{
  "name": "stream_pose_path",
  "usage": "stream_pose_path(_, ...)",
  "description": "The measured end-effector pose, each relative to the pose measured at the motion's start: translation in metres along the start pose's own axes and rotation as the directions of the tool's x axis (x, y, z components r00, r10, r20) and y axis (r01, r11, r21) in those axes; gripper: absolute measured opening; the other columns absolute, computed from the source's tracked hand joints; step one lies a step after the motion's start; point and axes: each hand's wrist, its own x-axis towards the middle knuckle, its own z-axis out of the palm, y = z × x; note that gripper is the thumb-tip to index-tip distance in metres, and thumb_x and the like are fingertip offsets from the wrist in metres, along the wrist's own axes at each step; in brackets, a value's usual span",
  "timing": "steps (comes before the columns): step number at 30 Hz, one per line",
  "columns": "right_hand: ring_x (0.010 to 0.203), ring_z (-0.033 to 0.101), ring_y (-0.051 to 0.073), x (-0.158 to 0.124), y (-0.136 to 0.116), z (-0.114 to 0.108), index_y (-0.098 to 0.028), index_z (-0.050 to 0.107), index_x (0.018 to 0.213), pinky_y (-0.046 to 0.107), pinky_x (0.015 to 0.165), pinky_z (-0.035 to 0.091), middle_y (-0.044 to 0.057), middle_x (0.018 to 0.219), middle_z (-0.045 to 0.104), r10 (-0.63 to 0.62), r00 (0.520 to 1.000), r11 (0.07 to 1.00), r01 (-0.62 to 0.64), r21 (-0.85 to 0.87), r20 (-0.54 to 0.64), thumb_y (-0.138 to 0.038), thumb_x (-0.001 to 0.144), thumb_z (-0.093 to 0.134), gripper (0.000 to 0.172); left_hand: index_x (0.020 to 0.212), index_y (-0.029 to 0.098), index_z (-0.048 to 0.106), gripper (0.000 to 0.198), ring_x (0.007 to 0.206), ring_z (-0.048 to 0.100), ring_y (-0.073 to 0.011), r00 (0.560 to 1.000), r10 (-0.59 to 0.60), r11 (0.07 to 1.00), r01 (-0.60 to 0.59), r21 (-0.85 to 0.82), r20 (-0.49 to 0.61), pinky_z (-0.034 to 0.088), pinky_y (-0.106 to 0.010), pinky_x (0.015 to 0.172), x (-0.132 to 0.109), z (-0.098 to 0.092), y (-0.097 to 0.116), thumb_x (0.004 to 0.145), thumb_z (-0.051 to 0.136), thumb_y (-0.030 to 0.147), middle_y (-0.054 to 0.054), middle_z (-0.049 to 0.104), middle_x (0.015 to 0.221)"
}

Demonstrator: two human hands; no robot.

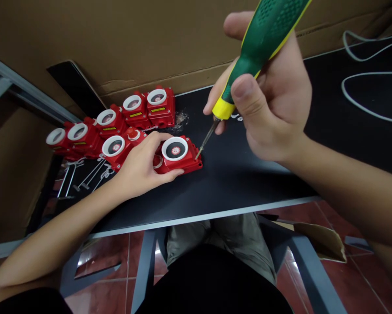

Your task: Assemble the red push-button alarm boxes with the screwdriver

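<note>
My left hand (143,165) grips a red box with a white ring (191,159) around a dark round face, pressing it onto the black tabletop. Thumb and fingers close around its left part, hiding some of it. In my right hand (274,100) is a green and yellow screwdriver (225,108), tilted, its metal tip at the right end of the box, by a corner. Whether the tip sits in a screw is too small to tell. Just left of my left hand lies another red box with a white ring (113,146).
Several similar red boxes (161,111) stand in a row at the back left. Metal rods (91,174) and white ties lie at the left. Brown cardboard (182,43) walls the back. A white cable (362,98) loops at the right. Crumbs (180,121) lie behind the held box.
</note>
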Motion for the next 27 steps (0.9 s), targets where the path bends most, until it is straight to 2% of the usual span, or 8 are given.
stream_pose_path(6, 0.075, 0.07, 0.014, 0.0, 0.001, -0.003, -0.022, 0.053, 0.153, 0.03, 0.06, 0.06, -0.001, 0.101, 0.077, -0.043, 0.997, 0.999, 0.043, 0.007, 0.066, -0.053, 0.107, 0.087, 0.064, 0.141, 0.023, 0.067, 0.068, 0.12, 0.082, -0.0324, 1.0, 0.019, 0.999, -0.019, -0.026, -0.01, 0.068, -0.045, 0.111, 0.0, 0.0, 0.0, 0.094, 0.093, 0.064, -0.012, 0.082, 0.141)
stream_pose_path(11, 0.085, 0.079, 0.016, -0.002, 0.011, -0.001, -0.029, 0.056, 0.147, 0.028, 0.06, 0.061, 0.0, 0.114, 0.081, -0.077, 0.984, 0.997, 0.08, -0.012, 0.158, -0.05, 0.109, 0.082, 0.051, 0.141, 0.024, 0.068, 0.066, 0.121, 0.082, -0.0328, 0.999, 0.033, 0.999, -0.034, -0.032, -0.014, 0.068, -0.047, 0.11, 0.0, 0.001, -0.001, 0.095, 0.092, 0.064, -0.011, 0.082, 0.139)
stream_pose_path(15, 0.087, 0.079, 0.017, -0.004, 0.015, 0.001, -0.031, 0.062, 0.138, 0.029, 0.063, 0.063, 0.0, 0.106, 0.08, -0.036, 0.974, 0.997, 0.05, -0.058, 0.225, -0.052, 0.114, 0.074, 0.034, 0.143, 0.026, 0.067, 0.064, 0.123, 0.082, -0.0331, 0.999, 0.03, 0.999, -0.03, -0.023, -0.013, 0.069, -0.049, 0.11, 0.0, 0.002, -0.001, 0.097, 0.089, 0.064, -0.012, 0.081, 0.141)
stream_pose_path(18, 0.089, 0.08, 0.016, -0.003, 0.012, 0.0, -0.029, 0.061, 0.13, 0.029, 0.066, 0.063, 0.0, 0.106, 0.078, -0.049, 0.951, 0.993, 0.08, -0.09, 0.304, -0.056, 0.116, 0.071, 0.033, 0.143, 0.023, 0.067, 0.067, 0.123, 0.081, -0.0334, 0.999, 0.046, 0.999, -0.046, -0.018, -0.013, 0.068, -0.047, 0.11, 0.001, 0.002, -0.001, 0.096, 0.089, 0.064, -0.012, 0.081, 0.141)
stream_pose_path(21, 0.085, 0.076, 0.016, -0.002, 0.005, -0.001, -0.027, 0.063, 0.128, 0.031, 0.072, 0.062, 0.001, 0.107, 0.077, -0.041, 0.917, 0.98, 0.114, -0.163, 0.396, -0.056, 0.117, 0.069, 0.031, 0.144, 0.022, 0.066, 0.068, 0.125, 0.08, -0.0342, 0.998, 0.064, 0.998, -0.064, -0.018, -0.004, 0.067, -0.046, 0.11, 0.0, 0.003, -0.002, 0.097, 0.088, 0.065, -0.012, 0.08, 0.142)
stream_pose_path(25, 0.091, 0.075, 0.02, -0.002, -0.007, -0.001, -0.029, 0.071, 0.12, 0.036, 0.09, 0.065, 0.003, 0.111, 0.08, 0.011, 0.883, 0.936, 0.156, -0.315, 0.47, -0.057, 0.114, 0.071, 0.028, 0.144, 0.022, 0.066, 0.064, 0.13, 0.079, -0.0353, 0.996, 0.088, 0.995, -0.087, -0.038, 0.0, 0.065, -0.045, 0.11, 0.002, 0.004, -0.003, 0.097, 0.089, 0.059, -0.012, 0.079, 0.144)
stream_pose_path(27, 0.091, 0.075, 0.021, -0.002, -0.01, 0.0, -0.03, 0.074, 0.118, 0.038, 0.092, 0.065, 0.003, 0.108, 0.08, 0.009, 0.87, 0.92, 0.186, -0.344, 0.493, -0.058, 0.114, 0.07, 0.028, 0.143, 0.022, 0.066, 0.064, 0.13, 0.079, -0.0359, 0.997, 0.07, 0.996, -0.069, -0.055, 0.023, 0.065, -0.046, 0.112, 0.004, 0.002, -0.003, 0.095, 0.09, 0.056, -0.012, 0.079, 0.145)
